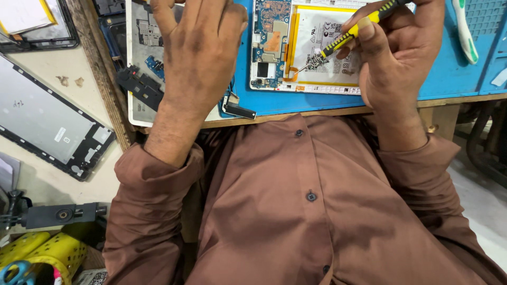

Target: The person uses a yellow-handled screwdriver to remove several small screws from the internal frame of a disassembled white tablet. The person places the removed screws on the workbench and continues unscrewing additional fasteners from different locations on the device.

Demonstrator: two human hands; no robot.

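**Bench entry: opened tablet under the screwdriver, back panel steadied alongside**

Largest first. The blue work mat [449, 79] covers the bench top right up to its front edge, so the work sits directly in front of the person's chest, close under the head camera. On a lower surface at far left lies a detached display panel [50, 124], face down and well apart from the work, presumably parked out of harm's way.

On the mat, the opened tablet [303, 47] lies flat with its internals upward: white battery at right, circuit board [269, 37] at left. This orientation gives direct tool access from above. Just beside it at left lies a grey back panel [140, 63], overhanging the mat edge, with a black plastic cover piece [138, 87] resting on it.

Left hand [198, 58]: palm down over the back panel, fingers curled forward; fingertips out of frame, so whether it grasps anything I cannot tell. It looks to be pressing the panel steady.

Right hand [398, 50]: closed around a yellow-and-black screwdriver [351, 34], pinched pen-style between thumb and fingers. The shaft slants down-left, its tip over the battery near a small cluster of screws [316, 62] apparently clinging there. The fine pinch suits precise work.

A green-and-white toothbrush [465, 31] rests at the mat's upper right.
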